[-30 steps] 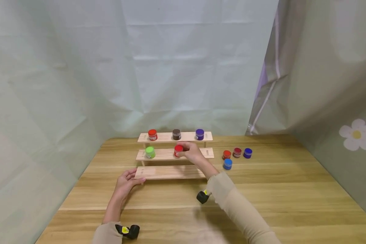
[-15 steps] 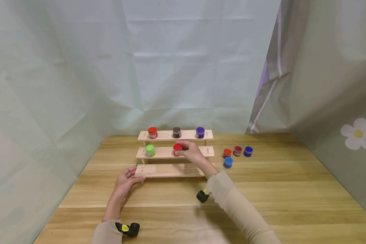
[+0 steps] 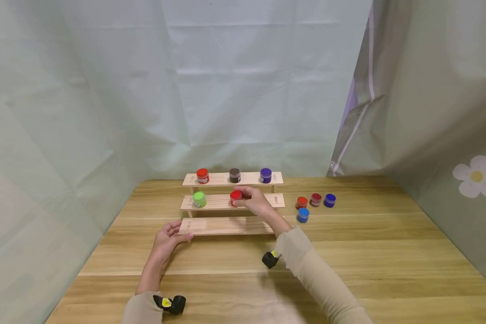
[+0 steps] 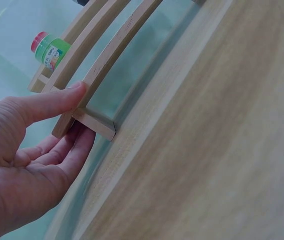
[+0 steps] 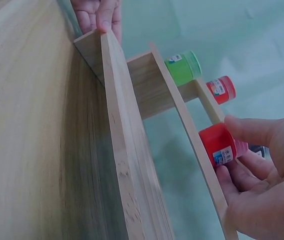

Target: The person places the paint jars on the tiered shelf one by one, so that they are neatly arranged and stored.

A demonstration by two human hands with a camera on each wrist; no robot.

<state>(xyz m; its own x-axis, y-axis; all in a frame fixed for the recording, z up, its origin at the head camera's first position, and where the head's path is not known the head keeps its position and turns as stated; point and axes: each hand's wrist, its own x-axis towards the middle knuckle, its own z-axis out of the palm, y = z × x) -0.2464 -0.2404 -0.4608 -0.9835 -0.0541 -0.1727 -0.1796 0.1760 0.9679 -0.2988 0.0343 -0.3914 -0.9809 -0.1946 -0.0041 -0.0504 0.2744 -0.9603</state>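
A three-tier wooden rack (image 3: pixel 227 226) stands on the table. My left hand (image 3: pixel 166 240) grips the left end of its lowest shelf, thumb on the front edge and fingers behind, as the left wrist view shows. With thumb and fingers my right hand (image 3: pixel 259 203) pinches a red paint jar (image 5: pixel 218 145) at the middle of the second shelf, its base right at the board. A green jar (image 3: pixel 199 200) sits at that shelf's left end. Along the top shelf stand a red jar (image 3: pixel 203 176), a dark brown jar (image 3: pixel 235 175) and a purple jar (image 3: pixel 266 175).
Right of the rack, on the table (image 3: pixel 368 252), are an orange-red jar (image 3: pixel 301 203), a dark red jar (image 3: pixel 316 200), a dark blue jar (image 3: pixel 330 200) and a lighter blue jar (image 3: pixel 303 215). A pale curtain (image 3: pixel 259 90) hangs behind, and a flowered one (image 3: pixel 437 112) at right.
The right hand has shifted the red jar very slightly left along the second shelf and still pinches it. The left hand keeps its grip on the rack. The head view has tilted slightly.
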